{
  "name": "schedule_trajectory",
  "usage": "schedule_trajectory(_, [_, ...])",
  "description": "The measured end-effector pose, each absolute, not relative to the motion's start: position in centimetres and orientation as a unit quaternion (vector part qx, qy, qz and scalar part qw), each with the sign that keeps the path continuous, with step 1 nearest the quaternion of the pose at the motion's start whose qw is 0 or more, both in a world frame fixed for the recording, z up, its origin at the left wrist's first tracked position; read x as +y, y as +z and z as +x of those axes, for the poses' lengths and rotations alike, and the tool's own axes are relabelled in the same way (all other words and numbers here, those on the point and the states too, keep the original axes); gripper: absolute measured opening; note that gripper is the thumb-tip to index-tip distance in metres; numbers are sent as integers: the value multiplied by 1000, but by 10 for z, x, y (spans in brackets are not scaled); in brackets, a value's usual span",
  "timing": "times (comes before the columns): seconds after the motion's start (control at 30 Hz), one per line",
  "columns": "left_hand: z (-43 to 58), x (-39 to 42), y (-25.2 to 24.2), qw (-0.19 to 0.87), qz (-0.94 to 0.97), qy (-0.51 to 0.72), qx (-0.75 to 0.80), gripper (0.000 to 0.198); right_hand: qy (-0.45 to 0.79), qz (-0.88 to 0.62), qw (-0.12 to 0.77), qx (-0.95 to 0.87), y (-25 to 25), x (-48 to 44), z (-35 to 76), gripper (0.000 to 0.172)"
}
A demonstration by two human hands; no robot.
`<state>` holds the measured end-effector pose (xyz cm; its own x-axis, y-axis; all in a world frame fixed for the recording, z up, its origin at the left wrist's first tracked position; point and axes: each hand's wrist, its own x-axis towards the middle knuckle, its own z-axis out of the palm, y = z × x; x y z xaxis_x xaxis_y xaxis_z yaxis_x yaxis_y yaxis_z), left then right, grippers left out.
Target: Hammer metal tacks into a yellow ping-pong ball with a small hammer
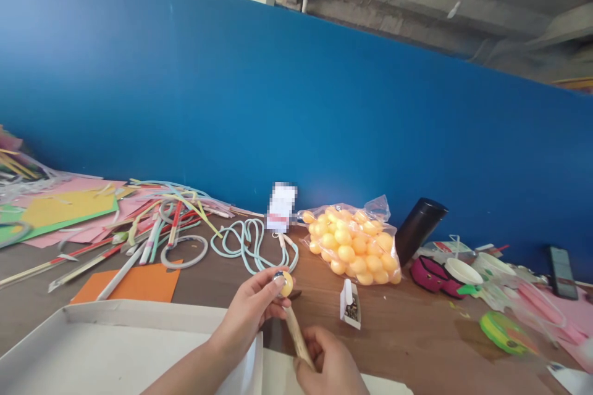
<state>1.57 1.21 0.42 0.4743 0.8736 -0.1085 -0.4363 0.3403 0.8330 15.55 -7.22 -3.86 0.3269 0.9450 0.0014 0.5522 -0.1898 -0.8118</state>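
Observation:
My left hand pinches a small orange ball between thumb and fingertips, just above the brown table. My right hand is closed around a thin wooden stick that points up to the underside of the ball. A clear bag of several orange balls lies on the table behind my hands. A small open white box with tiny dark pieces in it stands to the right of the stick.
A shallow white tray sits at the front left. Coloured straws, tubes and paper sheets cover the left. A black cylinder, pink cloth item, white cup, green tape roll and phone lie at the right. A blue wall backs the table.

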Motion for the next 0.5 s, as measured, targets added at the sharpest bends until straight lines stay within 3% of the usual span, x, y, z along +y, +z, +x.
schedule_trajectory(0.13, [16,14,4,746,378,444,322,37,400,-673,425,-455,-35,-70,157,3])
schedule_trajectory(0.23, [16,15,3,737,376,453,332,37,471,-650,438,-405,-28,-71,157,4])
schedule_trajectory(0.5, [18,20,-3,721,355,476,357,41,465,-572,566,-368,-10,-75,151,34])
